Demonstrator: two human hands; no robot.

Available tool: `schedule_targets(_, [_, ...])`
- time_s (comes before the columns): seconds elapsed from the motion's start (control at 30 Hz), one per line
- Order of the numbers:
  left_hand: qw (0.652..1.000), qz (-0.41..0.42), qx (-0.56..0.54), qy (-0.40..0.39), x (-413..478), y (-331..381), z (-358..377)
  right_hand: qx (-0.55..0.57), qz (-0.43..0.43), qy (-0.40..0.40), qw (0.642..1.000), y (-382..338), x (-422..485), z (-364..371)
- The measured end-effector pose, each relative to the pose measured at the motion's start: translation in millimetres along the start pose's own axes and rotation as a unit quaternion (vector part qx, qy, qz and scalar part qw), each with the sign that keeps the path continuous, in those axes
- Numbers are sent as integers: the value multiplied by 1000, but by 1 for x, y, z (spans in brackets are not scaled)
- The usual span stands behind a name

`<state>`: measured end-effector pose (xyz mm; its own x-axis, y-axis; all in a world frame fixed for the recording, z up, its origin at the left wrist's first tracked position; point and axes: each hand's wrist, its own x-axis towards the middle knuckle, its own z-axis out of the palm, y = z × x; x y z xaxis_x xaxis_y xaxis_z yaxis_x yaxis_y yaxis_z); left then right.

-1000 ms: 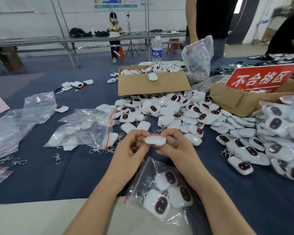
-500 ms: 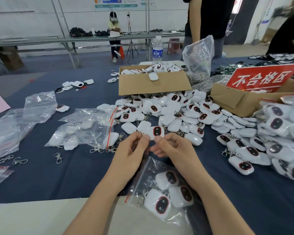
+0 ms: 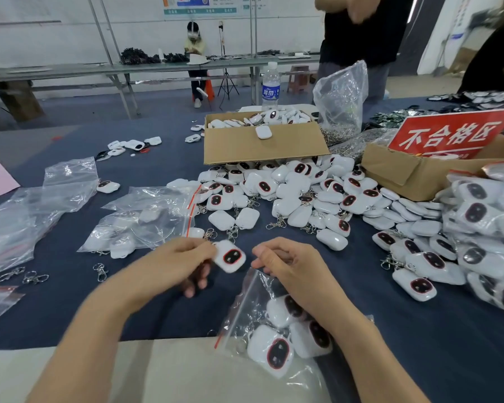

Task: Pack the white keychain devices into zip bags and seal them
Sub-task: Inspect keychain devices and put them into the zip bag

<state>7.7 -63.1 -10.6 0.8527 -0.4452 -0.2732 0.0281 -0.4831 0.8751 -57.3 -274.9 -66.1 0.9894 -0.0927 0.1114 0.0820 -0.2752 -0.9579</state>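
My left hand [image 3: 176,261] pinches one white keychain device [image 3: 230,256] by its upper left corner, its dark red-rimmed face turned up. My right hand [image 3: 288,264] pinches the top edge of a clear zip bag [image 3: 253,318] that lies under it near the table's front edge. Three white devices show inside that bag. A big loose heap of white devices [image 3: 297,193] covers the blue cloth beyond my hands.
An open cardboard box [image 3: 259,146] of devices stands behind the heap. A second box with a red sign [image 3: 448,138] sits at the right, above filled bags [image 3: 486,228]. Empty zip bags [image 3: 146,216] and loose metal clasps [image 3: 22,276] lie left. People stand at the far side.
The device went from both hands, back up, to my left hand alone with its face up. My right hand let go of it and took the bag's edge.
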Motion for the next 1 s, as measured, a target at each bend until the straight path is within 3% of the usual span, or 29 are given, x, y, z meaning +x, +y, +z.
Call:
schedule_targets(0.17, [980,-86,107,-142,-16,4,-14,-13,-2,4,1000,0,1,0])
schedule_targets(0.33, [965,-27,78,-249,-15,14,7,-17,-17,-5,1000,0,1,1])
schedule_targets(0.47, [963,4,97,-251,-7,15,27,-40,-21,-3,999,0,3,2])
schedule_targets(0.67, [955,27,238,-176,2,13,38,-51,-27,-24,998,-5,5,-1])
schedule_targets(0.8, [950,21,215,-227,-4,14,24,-41,-21,-54,997,-9,4,-6])
schedule_targets(0.87, [970,21,164,-178,-4,10,12,-18,-14,-34,999,-9,5,-12])
schedule_targets(0.93, [992,43,116,-40,4,5,9,-31,-30,46,998,-9,5,-19])
schedule_targets(1.0, [984,87,108,109,17,1,18,-164,-39,143,975,-3,8,-27])
